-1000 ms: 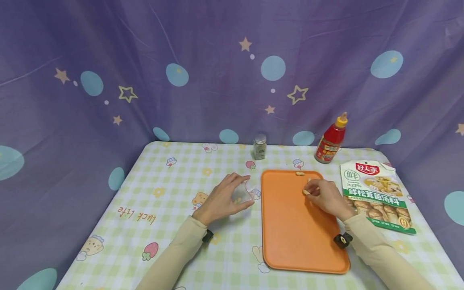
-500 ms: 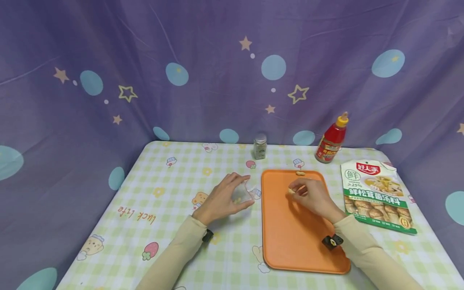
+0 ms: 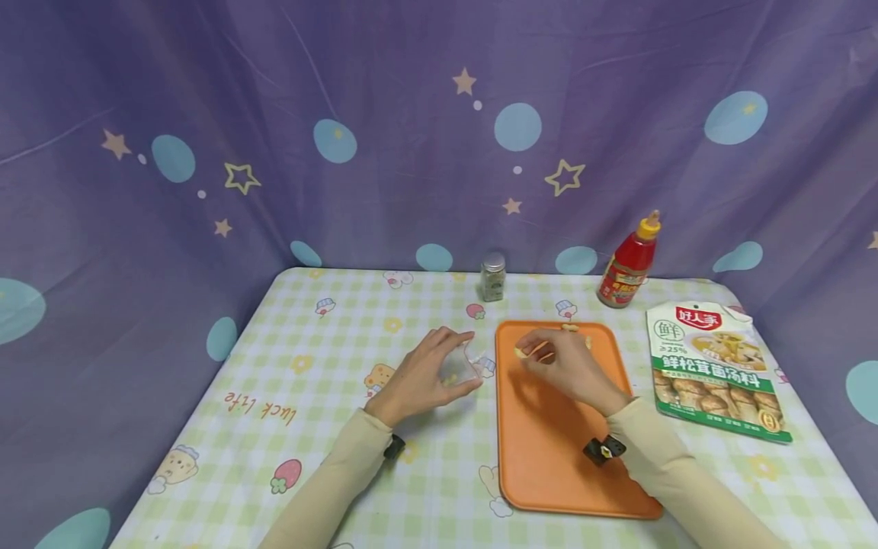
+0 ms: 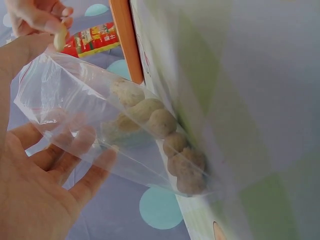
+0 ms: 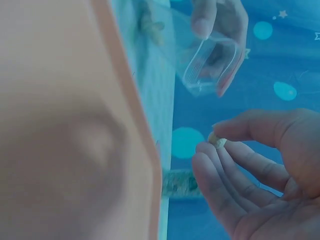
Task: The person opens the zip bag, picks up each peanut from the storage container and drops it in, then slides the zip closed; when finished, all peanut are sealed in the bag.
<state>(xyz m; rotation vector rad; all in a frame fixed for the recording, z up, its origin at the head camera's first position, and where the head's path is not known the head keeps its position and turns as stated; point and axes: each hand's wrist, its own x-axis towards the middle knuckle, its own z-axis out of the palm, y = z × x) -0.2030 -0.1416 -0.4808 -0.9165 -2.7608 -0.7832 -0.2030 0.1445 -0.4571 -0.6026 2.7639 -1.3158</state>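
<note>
My left hand (image 3: 420, 380) holds a clear zip-lock bag (image 3: 461, 367) upright at its mouth, thumb and fingers spread so that the mouth gapes. Several unshelled peanuts (image 4: 175, 145) lie at the bottom of the bag in the left wrist view. Over the orange tray (image 3: 549, 457), my right hand (image 3: 576, 372) pinches one peanut (image 5: 216, 141) between thumb and fingertips, apart from the bag and to its right. Another peanut (image 3: 569, 327) lies at the tray's far edge, and a further one (image 3: 588, 343) shows just behind my right hand.
A small spice jar (image 3: 492, 278) with a silver lid stands behind the tray. Farther right is a red sauce bottle (image 3: 627, 265) with a yellow cap. A soup-seasoning packet (image 3: 716, 372) lies right of the tray on the checked tablecloth (image 3: 329, 396).
My right hand has lifted the peanut from the tray's right part and carried it left toward the bag. My left hand and the bag have stayed in place.
</note>
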